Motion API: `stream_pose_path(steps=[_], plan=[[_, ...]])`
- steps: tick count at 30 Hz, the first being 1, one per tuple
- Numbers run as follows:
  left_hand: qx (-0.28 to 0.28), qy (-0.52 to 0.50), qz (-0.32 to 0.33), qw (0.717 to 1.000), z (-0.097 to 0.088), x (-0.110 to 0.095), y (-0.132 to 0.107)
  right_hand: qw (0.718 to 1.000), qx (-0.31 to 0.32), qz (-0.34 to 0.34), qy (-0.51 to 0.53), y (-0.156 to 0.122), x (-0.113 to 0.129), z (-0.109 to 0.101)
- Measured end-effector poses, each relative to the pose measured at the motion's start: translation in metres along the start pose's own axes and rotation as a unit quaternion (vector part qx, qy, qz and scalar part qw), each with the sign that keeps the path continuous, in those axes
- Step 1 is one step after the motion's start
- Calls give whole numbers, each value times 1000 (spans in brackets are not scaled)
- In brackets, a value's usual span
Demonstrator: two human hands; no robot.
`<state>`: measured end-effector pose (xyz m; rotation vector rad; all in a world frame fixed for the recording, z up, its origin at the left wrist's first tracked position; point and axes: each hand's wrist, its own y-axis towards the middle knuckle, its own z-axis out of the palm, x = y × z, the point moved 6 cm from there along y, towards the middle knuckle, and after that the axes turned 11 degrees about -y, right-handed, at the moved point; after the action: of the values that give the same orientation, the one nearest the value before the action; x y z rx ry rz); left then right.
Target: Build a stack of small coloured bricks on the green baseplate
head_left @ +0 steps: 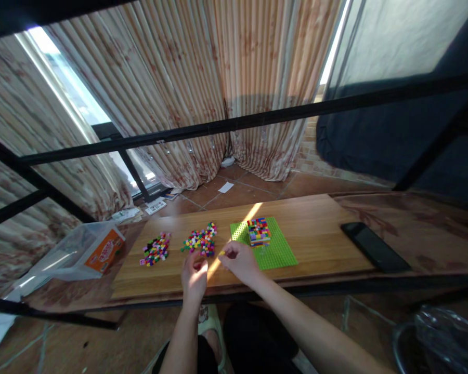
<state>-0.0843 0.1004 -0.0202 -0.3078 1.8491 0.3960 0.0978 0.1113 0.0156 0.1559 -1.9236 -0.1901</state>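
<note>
My right hand (pixel 242 262) pinches a small yellow toy brick (pixel 221 253) between thumb and fingertips, just left of the green baseplate (pixel 283 252). On that plate stands a block-shaped stack of multicoloured bricks (pixel 259 231). My left hand (pixel 195 272) is curled at the near edge of the middle pile of loose bricks (pixel 200 240). Its fingers are bent toward the thumb, and whatever they may hold is too small to make out. A second loose pile (pixel 156 249) lies farther left on the wooden board (pixel 315 223).
A clear plastic box with an orange label (pixel 105 252) sits beyond the board's left end. At the right end lies a black phone (pixel 374 245). A dark metal rail (pixel 234 123) crosses behind the board, in front of curtains (pixel 171 78). A bin with a plastic bag (pixel 444 337) stands lower right.
</note>
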Motion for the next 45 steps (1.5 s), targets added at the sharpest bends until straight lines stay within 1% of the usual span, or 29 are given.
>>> stream_pose_path(steps=[3,5,8,10,12,14,17,21,24,26,30,34,36,38,40,43,45], plan=[[-31,20,-11,999,-2,-6,-11,999,-18,21,15,-23,-23,-46],[-42,24,-32,998,-1,-8,-22,999,-31,33,12,-32,-41,-81],[-26,16,-49,998,7,-12,-42,998,-51,41,-11,-34,-62,-128],[-13,3,-29,999,18,-18,-56,997,-56,38,-37,-27,-69,-150],[-3,-6,-3,1000,32,-29,-66,996,-52,29,-66,-16,-71,-162],[16,-10,17,1000,49,-43,-72,994,-40,16,-96,-1,-68,-165],[64,-15,46,997,78,-72,-69,990,-15,-9,-139,25,-60,-162],[105,-19,74,991,111,-108,-51,981,17,-46,-187,54,-48,-159],[120,-6,106,987,130,-123,-36,974,46,-66,-211,68,-43,-157],[121,-1,115,986,139,-126,-28,970,68,-74,-220,74,-41,-154],[122,13,115,986,155,-121,-17,965,102,-78,-227,78,-40,-150],[115,26,119,986,160,-117,-15,966,120,-78,-216,75,-42,-151],[110,25,115,987,159,-116,-16,972,117,-69,-189,71,-46,-154],[98,25,112,989,157,-115,-17,986,100,-43,-130,67,-53,-157],[80,30,107,991,155,-113,-19,996,71,2,-52,63,-62,-160],[46,35,91,994,154,-108,-19,996,38,72,36,57,-73,-159],[26,30,85,996,155,-104,-19,992,30,98,69,55,-76,-155]])
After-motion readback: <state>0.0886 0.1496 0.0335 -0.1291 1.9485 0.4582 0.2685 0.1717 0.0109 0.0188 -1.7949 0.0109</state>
